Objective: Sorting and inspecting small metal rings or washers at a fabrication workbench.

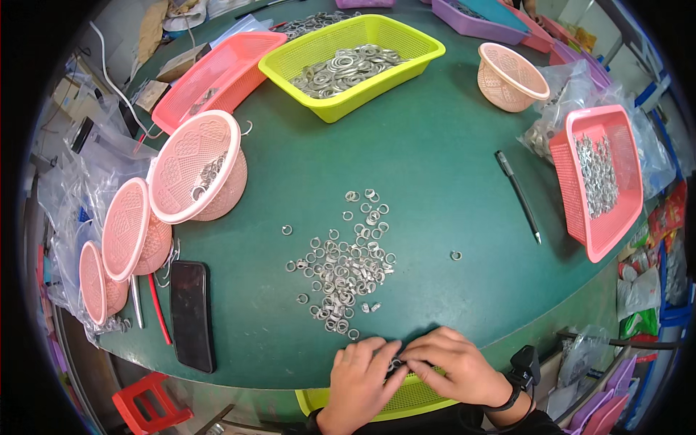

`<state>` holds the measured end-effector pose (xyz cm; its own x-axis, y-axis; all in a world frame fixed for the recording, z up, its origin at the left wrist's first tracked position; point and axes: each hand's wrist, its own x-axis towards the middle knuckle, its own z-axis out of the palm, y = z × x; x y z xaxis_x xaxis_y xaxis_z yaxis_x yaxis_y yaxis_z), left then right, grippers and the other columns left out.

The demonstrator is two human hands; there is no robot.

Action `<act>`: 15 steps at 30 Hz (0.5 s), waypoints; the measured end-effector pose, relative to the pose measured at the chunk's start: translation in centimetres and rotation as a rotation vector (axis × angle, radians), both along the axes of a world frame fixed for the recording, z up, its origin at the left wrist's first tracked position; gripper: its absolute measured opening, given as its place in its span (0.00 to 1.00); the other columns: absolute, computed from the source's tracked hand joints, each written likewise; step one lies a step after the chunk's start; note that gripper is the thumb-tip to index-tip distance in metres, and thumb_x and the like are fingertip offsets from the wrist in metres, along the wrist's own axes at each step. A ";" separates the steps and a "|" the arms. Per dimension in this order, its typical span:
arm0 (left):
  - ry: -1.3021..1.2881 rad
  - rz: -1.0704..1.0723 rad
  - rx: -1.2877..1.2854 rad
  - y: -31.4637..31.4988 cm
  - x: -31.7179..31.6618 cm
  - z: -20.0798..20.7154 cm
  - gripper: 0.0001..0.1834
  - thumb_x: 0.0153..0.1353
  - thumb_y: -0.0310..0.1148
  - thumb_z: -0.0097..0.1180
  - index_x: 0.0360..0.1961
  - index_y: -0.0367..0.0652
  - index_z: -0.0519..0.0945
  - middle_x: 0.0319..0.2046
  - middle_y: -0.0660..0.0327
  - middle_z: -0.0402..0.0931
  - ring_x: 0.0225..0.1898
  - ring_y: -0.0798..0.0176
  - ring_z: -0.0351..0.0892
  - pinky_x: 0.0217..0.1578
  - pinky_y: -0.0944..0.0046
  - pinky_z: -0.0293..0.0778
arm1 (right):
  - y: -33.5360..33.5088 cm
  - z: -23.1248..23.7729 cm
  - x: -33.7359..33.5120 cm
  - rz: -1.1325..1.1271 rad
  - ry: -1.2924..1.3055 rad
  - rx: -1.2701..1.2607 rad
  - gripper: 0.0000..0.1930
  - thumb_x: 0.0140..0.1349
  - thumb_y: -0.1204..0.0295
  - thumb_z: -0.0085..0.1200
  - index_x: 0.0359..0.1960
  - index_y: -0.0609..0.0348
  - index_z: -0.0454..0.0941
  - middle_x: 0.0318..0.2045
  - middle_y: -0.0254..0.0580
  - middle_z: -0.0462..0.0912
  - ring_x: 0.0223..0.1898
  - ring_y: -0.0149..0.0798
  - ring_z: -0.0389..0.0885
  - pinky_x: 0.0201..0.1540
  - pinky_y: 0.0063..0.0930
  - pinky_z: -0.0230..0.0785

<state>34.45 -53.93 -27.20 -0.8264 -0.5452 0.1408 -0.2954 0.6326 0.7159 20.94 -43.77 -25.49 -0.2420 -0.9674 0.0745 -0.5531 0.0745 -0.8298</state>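
Observation:
Both of my hands meet at the table's near edge. My left hand has its fingers bent and closed around a small silvery metal ring. From the other side, the fingertips of my right hand pinch at the same ring; they partly hide it. Just beyond my hands lies a loose heap of similar metal rings, with a few scattered around it. One single ring rests apart to the right. Beneath my hands, a yellow-green basket shows partly below the table edge.
A yellow-green basket of larger rings stands at the back. Pink baskets and a black phone are on the left. At right lie a pen, a peach basket and a pink basket of metal parts.

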 end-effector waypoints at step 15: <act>0.161 0.046 0.050 0.8 1.9 -0.1 0.19 0.44 0.32 0.64 0.38 0.38 0.75 0.33 0.56 0.71 0.34 0.54 0.72 0.35 0.61 0.70 | -1.8 1.0 0.0 0.060 0.020 0.067 0.09 0.50 0.75 0.55 0.34 0.58 0.75 0.31 0.40 0.76 0.33 0.43 0.72 0.37 0.30 0.66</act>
